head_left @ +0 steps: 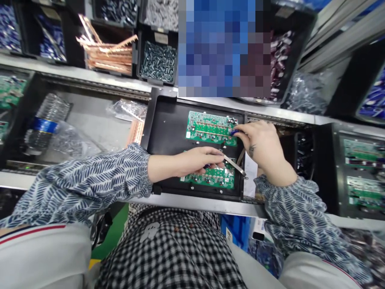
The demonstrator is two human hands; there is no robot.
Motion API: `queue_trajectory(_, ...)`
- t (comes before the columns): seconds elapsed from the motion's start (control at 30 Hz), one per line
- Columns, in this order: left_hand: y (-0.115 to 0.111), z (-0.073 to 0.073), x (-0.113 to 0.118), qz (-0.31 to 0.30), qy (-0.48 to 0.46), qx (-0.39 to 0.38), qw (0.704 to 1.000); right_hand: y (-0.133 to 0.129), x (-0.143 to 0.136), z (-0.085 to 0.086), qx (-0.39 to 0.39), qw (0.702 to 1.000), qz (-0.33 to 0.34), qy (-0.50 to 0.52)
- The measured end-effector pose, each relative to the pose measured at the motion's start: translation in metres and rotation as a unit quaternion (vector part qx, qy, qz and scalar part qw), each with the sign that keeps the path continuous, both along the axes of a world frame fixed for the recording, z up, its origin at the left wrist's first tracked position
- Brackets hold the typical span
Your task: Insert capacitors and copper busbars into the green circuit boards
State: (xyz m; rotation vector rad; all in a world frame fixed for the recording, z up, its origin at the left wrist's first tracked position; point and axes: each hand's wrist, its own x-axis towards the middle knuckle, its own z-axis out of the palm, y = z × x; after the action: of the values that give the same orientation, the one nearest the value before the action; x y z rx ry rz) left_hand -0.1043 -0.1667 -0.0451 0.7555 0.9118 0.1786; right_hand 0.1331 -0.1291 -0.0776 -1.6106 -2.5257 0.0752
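Note:
A black tray (171,128) lies before me with an upper green circuit board (207,129) and a lower green circuit board (222,178) in it. My right hand (261,144) pinches a small blue cylindrical part (234,132) at the upper board's right end. Whether that part touches the board I cannot tell. Above the lower board, my left hand (201,158) is closed on metal tweezers (236,165), whose tips point down to the right. Something dark blue also shows under its fingers, too small to name. The left hand covers part of the lower board.
Behind the tray stand bins with copper strips (111,56), small screw-like parts (159,60) and dark red pieces (281,60). A plastic bottle (45,124) lies at the left. Further boards (363,188) sit in a tray at the right. A metal rail (207,205) runs along the front.

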Motion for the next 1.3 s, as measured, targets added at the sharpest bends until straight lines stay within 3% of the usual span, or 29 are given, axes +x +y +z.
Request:
queue_trajectory(0.17,0.0,-0.008,0.001,0.02,-0.007,-0.009,1.0,0.002,0.002,-0.004,-0.001,1.0,0.004,0.011)
queue_trajectory(0.33,0.0,-0.012,0.005,0.08,-0.001,-0.044,0.996,0.001,0.001,-0.009,0.014,1.0,0.012,0.018)
queue_trajectory(0.5,0.002,-0.01,0.008,0.122,-0.001,-0.084,0.989,-0.02,-0.01,-0.003,0.056,0.995,0.01,0.078)
queue_trajectory(0.7,0.0,-0.005,0.006,0.07,-0.004,-0.099,0.993,-0.06,-0.026,0.02,0.047,0.957,0.175,0.227)
queue_trajectory(0.77,-0.001,-0.005,0.005,0.05,-0.001,-0.089,0.995,-0.06,-0.021,0.021,0.041,0.955,0.153,0.249)
queue_trajectory(0.87,-0.001,-0.005,0.006,0.016,-0.002,-0.073,0.997,-0.048,-0.01,0.017,0.037,0.958,0.067,0.276)
queue_trajectory(1.03,0.001,-0.003,0.006,-0.004,-0.003,-0.012,1.0,-0.039,-0.003,0.01,0.002,0.975,0.004,0.222)
queue_trajectory(1.3,0.0,0.001,0.008,-0.021,0.008,-0.115,0.993,-0.045,0.001,0.017,-0.014,0.999,-0.028,0.042)
